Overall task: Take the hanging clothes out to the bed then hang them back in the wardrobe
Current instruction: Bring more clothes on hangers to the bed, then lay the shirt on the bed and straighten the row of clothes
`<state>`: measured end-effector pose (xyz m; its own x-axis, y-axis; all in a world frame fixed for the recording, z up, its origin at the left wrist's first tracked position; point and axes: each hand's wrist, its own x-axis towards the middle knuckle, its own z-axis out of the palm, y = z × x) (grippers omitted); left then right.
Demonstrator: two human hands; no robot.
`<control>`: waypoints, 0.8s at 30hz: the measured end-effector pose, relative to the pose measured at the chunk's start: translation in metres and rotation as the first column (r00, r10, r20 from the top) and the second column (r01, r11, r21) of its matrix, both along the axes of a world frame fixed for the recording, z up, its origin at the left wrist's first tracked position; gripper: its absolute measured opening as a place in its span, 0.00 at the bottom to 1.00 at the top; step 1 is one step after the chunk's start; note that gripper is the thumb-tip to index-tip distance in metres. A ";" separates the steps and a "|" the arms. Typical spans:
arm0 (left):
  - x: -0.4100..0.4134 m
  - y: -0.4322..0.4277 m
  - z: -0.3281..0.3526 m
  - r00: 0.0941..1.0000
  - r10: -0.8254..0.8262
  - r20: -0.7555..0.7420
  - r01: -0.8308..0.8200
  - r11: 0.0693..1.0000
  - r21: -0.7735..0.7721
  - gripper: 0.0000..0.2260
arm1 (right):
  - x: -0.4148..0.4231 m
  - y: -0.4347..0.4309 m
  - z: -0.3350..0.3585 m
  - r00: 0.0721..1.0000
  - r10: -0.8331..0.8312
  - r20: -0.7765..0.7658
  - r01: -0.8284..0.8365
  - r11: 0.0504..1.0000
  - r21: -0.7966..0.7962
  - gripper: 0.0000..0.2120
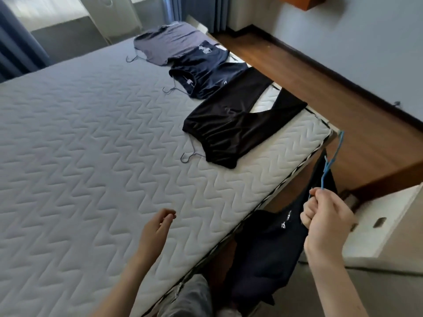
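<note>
**Head view, garment being carried to the bed.** The right hand [325, 216], at 4 o'clock in the view, has its fingers [307, 212] curled tightly around the lower end of a thin blue wire hanger [332, 163]. From it a dark navy garment with a small white logo [263, 248] hangs clear of the bed, just beside the near edge of the white quilted mattress [80, 145]. The left hand [158, 227], at 6 o'clock, hovers above the mattress with loosely curled fingers and holds nothing.

**Orientation.** The hanger's long axis rises from the fist toward 1 o'clock. The garment's long axis falls away from it toward 7 o'clock, down to the floor.

**Bed.** Three pieces lie in a row along the 1 o'clock side:
- a grey-violet shirt [169, 42]
- a navy T-shirt [203, 72]
- a black garment with a gathered waist [231, 124]

Each runs from 8 to 2 o'clock, with its dark hanger hook pointing toward 8 o'clock.

**Hazards (judged).**
- The hanger is steeply tilted, so the navy garment may slide off its low shoulder onto the floor.
- The trailing hem could snag on the mattress edge as it is lifted over.
- A careless drop would overlap the black garment and tangle the hooks.
</note>
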<state>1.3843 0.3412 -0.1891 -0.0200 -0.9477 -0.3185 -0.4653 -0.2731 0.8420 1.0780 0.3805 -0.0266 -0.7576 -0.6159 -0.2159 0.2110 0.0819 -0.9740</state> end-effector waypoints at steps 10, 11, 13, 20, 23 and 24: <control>0.148 -0.045 -0.085 0.959 0.123 0.254 -0.118 0.992 -0.034 0.16 | 0.164 -0.072 -0.092 0.994 0.108 0.007 -0.109 0.992 0.070 0.12; 0.165 -0.053 -0.100 0.953 0.117 0.281 -0.111 0.993 -0.038 0.18 | 0.183 -0.084 -0.107 0.992 0.124 0.015 -0.125 0.989 0.074 0.12; 0.198 -0.072 -0.135 0.935 0.105 0.338 -0.095 0.994 -0.044 0.21 | 0.222 -0.111 -0.142 0.983 0.180 0.035 -0.182 0.981 0.062 0.13; 0.302 -0.135 -0.293 0.799 0.062 0.598 0.011 0.993 -0.117 0.28 | 0.342 -0.211 -0.299 0.874 0.483 0.050 -0.485 0.870 0.091 0.11; 0.341 -0.153 -0.356 0.720 0.067 0.691 -0.001 0.995 -0.095 0.28 | 0.381 -0.247 -0.365 0.829 0.556 0.057 -0.558 0.819 0.132 0.09; 0.350 -0.154 -0.373 0.698 0.066 0.713 -0.010 0.997 -0.082 0.29 | 0.390 -0.258 -0.386 0.817 0.574 0.055 -0.576 0.804 0.148 0.08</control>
<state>1.7342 0.1874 -0.5617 0.2232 -0.9619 -0.1579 -0.9250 -0.2601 0.2770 1.4681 0.1229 -0.4123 -0.2730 -0.8975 -0.3462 0.0857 0.3358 -0.9380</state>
